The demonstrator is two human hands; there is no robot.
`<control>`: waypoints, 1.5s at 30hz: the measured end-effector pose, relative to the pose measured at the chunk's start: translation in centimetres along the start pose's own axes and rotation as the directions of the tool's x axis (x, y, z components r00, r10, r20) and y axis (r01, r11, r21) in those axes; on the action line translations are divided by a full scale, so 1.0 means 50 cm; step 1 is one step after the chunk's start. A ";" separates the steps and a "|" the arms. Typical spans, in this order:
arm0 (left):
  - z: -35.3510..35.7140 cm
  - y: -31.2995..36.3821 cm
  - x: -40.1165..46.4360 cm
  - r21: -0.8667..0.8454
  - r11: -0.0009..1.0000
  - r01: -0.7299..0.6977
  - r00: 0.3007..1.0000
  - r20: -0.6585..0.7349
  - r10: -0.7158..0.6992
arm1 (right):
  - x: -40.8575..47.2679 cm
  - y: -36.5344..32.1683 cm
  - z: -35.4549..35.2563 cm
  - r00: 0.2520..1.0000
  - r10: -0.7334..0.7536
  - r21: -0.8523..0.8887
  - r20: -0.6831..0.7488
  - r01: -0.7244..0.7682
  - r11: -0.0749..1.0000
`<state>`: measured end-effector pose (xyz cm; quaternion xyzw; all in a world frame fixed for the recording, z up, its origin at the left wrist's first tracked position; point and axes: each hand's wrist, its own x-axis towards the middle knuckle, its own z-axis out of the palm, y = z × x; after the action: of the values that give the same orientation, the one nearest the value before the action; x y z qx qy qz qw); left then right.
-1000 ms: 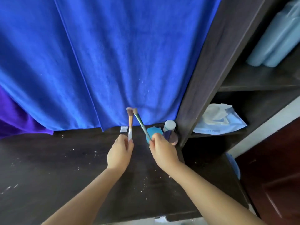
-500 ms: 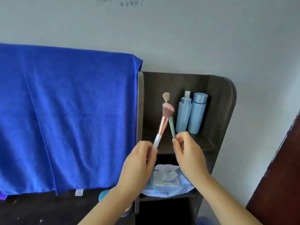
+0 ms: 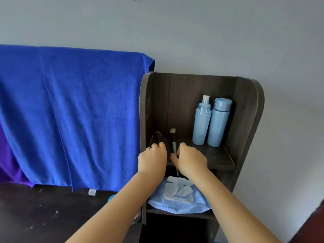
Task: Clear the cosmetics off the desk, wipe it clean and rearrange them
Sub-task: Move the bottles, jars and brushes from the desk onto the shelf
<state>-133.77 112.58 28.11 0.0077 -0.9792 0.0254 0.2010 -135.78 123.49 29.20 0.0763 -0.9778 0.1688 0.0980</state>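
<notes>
Both makeup brushes have come down from mid-air onto the upper shelf: the pink-headed brush pinched in the left hand, the green-handled brush in the right hand, handles pointing away, two blue bottles standing farther right.

Both hands gripping brushes

We see a home bedroom corner: a towel hung behind the counter, bottles on a shelf.
</notes>
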 end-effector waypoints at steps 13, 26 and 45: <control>0.038 -0.073 -0.037 0.061 0.998 0.002 0.978 -0.206 0.010 | 0.081 -0.034 0.034 0.992 -0.120 0.170 -0.024 0.123 0.978; 0.052 -0.120 -0.061 -0.094 0.990 -0.103 0.958 -0.278 0.073 | 0.105 -0.055 0.047 0.998 -0.060 0.198 -0.024 0.064 0.978; 0.371 -0.354 -0.264 -0.607 0.711 0.355 0.931 0.297 -0.212 | -0.186 -0.093 0.421 0.984 -0.133 0.388 0.121 0.077 0.919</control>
<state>-128.48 94.01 6.68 0.0909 -0.9284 -0.3489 0.0900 -129.43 112.97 9.22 0.1584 -0.9253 0.3442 0.0190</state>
